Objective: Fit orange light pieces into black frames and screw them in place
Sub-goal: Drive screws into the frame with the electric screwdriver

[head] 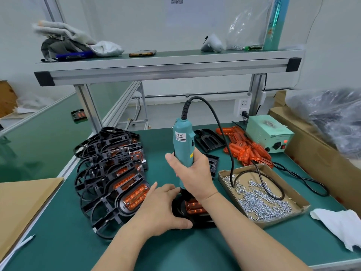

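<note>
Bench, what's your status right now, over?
Right hand grips teal screwdriver, upright over orange light piece. Left hand presses black frame down. Cord trails into screw box, clear of work.

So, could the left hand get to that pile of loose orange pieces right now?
Probably not easily: the left hand rests on the black frame, and the right hand with the upright screwdriver and cord stands between it and the orange pieces.
</note>
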Demonstrator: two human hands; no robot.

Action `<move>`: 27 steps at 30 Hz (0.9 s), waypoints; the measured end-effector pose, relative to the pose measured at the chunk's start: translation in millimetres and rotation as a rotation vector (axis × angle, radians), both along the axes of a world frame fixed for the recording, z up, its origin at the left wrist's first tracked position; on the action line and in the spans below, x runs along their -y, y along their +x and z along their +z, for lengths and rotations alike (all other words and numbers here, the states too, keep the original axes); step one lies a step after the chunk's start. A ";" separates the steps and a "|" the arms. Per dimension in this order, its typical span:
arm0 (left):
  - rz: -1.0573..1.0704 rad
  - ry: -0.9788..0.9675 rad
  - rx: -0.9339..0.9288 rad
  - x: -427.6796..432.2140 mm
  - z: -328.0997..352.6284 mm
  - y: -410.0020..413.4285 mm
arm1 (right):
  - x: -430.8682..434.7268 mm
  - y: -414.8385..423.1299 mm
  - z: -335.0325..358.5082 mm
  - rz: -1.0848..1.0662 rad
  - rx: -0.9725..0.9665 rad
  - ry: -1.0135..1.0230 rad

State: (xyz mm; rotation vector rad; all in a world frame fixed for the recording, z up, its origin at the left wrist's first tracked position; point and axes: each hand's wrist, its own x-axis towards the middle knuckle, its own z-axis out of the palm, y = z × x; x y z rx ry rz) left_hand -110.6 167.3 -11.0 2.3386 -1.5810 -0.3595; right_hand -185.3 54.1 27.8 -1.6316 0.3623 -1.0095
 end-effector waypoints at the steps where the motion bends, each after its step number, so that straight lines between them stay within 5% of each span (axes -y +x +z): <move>1: -0.001 0.002 -0.002 -0.1 0.8 -0.3 | 1.0 -2.1 -0.5 0.006 0.017 0.009; 12: 0.005 0.006 0.035 1.5 -1.3 0.3 | 17.7 -18.5 58.8 0.039 0.156 -0.007; 27: -0.004 0.031 0.077 5.3 -7.6 6.6 | 127.1 -86.0 -10.6 -0.340 -0.006 0.607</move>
